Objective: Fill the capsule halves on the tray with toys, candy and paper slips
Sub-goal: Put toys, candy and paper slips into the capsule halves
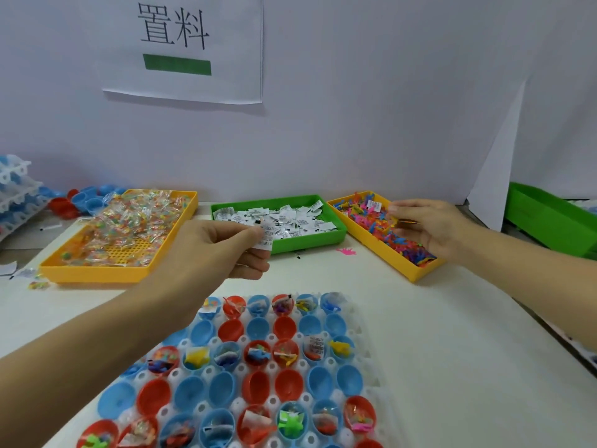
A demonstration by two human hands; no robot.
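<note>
A white holder tray (366, 357) in front of me carries rows of blue and red capsule halves (258, 386); some rows hold toys, candy and slips, others are bare. My left hand (223, 250) hovers above the tray's far edge, pinching white paper slips (266, 236) between thumb and fingers. My right hand (426, 227) is over the yellow bin of small colourful toys (384, 234), fingers curled around a small toy, hard to make out. The green bin of paper slips (284, 221) and the yellow bin of wrapped candy (119, 234) stand behind.
A pink toy (347, 252) lies loose on the table by the green bin. Spare capsule halves (84, 198) and stacked white trays (16, 189) sit far left. Another green bin (549, 215) is far right. A white wall with a paper sign stands behind.
</note>
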